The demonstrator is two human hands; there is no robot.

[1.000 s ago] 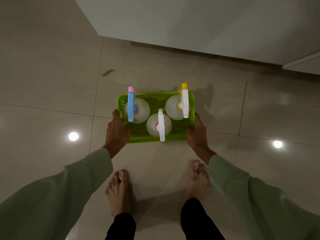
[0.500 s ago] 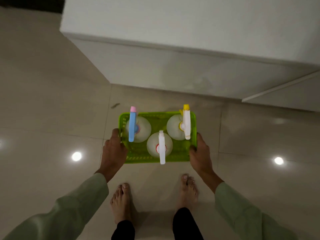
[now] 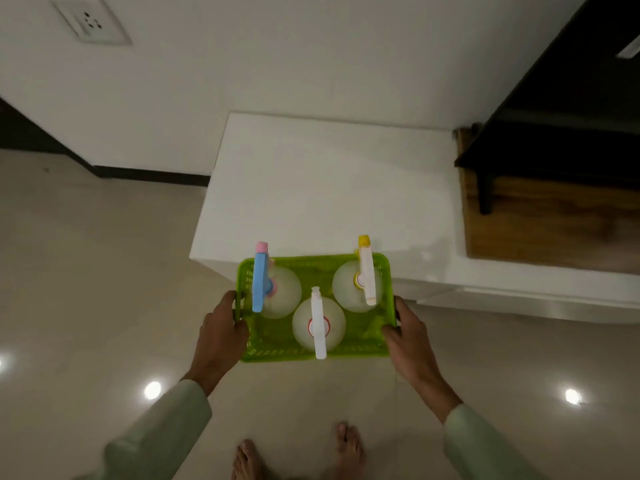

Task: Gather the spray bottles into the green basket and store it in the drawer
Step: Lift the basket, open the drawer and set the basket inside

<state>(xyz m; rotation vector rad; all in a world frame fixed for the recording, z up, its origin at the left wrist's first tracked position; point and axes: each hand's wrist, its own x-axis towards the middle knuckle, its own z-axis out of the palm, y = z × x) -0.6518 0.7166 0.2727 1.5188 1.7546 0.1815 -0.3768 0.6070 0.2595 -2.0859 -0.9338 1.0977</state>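
Now: green basket [image 3: 346, 353] w/ 3 spray bottles is held up in both hands, in front of a white cabinet top [image 3: 329, 188].

Left hand [image 3: 221, 336] is clamped on the basket's left rim, fingers curled round the edge; right hand [image 3: 408, 344] is clamped on the right rim, thumb laid along the side wall. All 3 bottles are seen upright inside: blue-headed bottle [image 3: 260, 278] w/ pink nozzle at rear left, yellow-tipped bottle [image 3: 365, 271] at rear right, white-headed bottle [image 3: 318, 327] front centre, btwn the other two. Basket's far edge is seen overlapping the cabinet's near edge. Pale green sleeves and bare feet [image 3: 349, 448] on the tiled floor [image 3: 86, 271] are seen below. A wooden surface [image 3: 547, 226] under a dark shelf is seen at right; no drawer can be made out for sure.
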